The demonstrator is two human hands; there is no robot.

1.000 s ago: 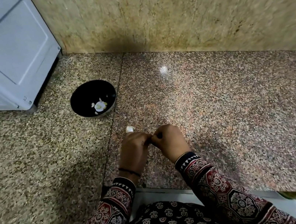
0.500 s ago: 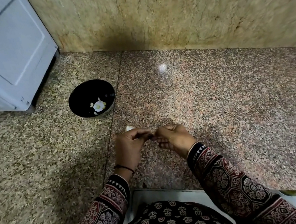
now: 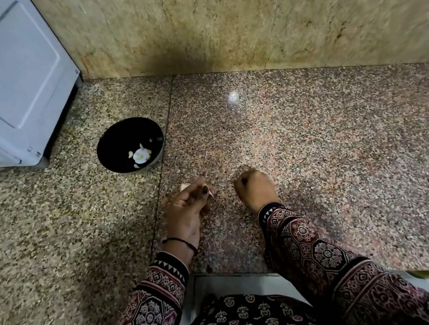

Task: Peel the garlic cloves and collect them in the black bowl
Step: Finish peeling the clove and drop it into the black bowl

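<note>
PROGRESS: few cloves (image 3: 140,155) in black bowl (image 3: 114,141) | left hand (image 3: 187,208) pinches clove (image 3: 209,193), probably part-peeled | right hand (image 3: 254,188) apart, curled, contents unseen | peeling unfinished

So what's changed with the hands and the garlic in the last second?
The hands pulled apart. Before, both pinched one garlic piece together; now the left hand alone pinches it, and the right hand has drawn off rightward, fingers curled. The black bowl and the garlic in it stayed put.
</note>
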